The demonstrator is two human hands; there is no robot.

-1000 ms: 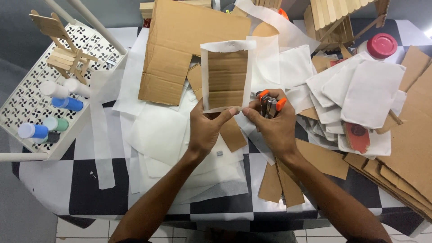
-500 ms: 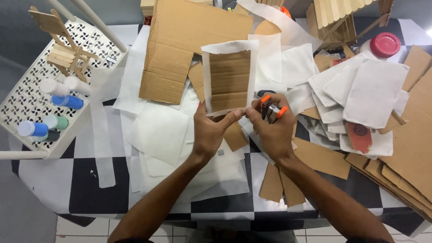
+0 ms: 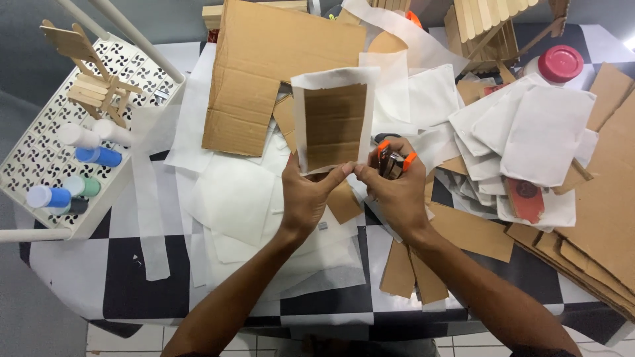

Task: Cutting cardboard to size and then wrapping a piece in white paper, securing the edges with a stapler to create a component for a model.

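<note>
Paper-wrapped cardboard panel (image 3: 334,122) now upright above both hands' fingertips, its lower edge pinched by left hand (image 3: 307,198); right hand (image 3: 393,192) has closed in, fingers wrapped round orange stapler (image 3: 391,160) at that edge.

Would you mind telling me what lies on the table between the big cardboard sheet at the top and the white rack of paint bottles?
In the head view, white paper lies between the cardboard sheet and the rack: a sheet and a long strip over the checked tablecloth.

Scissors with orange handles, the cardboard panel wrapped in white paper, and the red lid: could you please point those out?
Scissors (image 3: 391,162), head view, on the orange handles.
Cardboard panel (image 3: 334,125), head view, on its brown middle.
Red lid (image 3: 560,63), head view, on its top.
</note>
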